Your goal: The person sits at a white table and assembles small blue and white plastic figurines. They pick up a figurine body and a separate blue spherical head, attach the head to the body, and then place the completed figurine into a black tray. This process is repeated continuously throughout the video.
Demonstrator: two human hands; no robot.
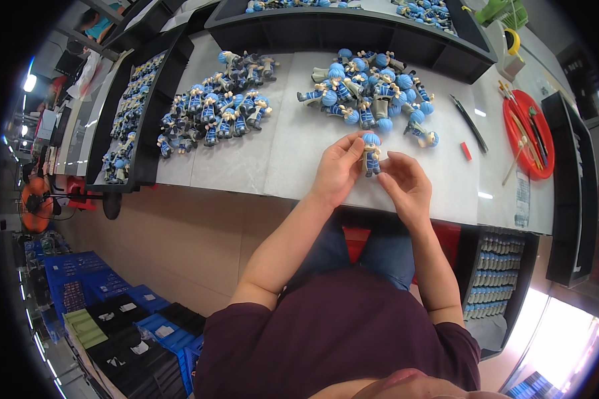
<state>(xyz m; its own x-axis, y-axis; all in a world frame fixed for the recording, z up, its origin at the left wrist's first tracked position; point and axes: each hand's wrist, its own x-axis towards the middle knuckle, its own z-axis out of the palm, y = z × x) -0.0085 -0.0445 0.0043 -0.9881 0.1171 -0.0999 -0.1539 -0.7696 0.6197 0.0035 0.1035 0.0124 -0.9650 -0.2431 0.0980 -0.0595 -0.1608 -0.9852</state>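
Observation:
A small figurine (372,159) with blue hair and a dark blue outfit is upright over the table's near edge. My left hand (339,169) grips it, thumb and fingers closed on its left side. Close by on the right is my right hand (409,188), its thumb and curved fingers apart beside the figurine's body and feet. Whether those fingertips touch it I cannot tell. Just beyond my hands lies a loose heap of similar blue-haired figurines (373,86). Another pile of figurines (213,110) lies further left, its pieces mostly in dark blue.
Black trays stand at the far side (353,41), the left (154,90) and the right (569,193). On the right are a black pen (469,123), a small red block (466,151) and a red dish (547,143) with brushes. A tray of figure parts (492,272) sits below the table.

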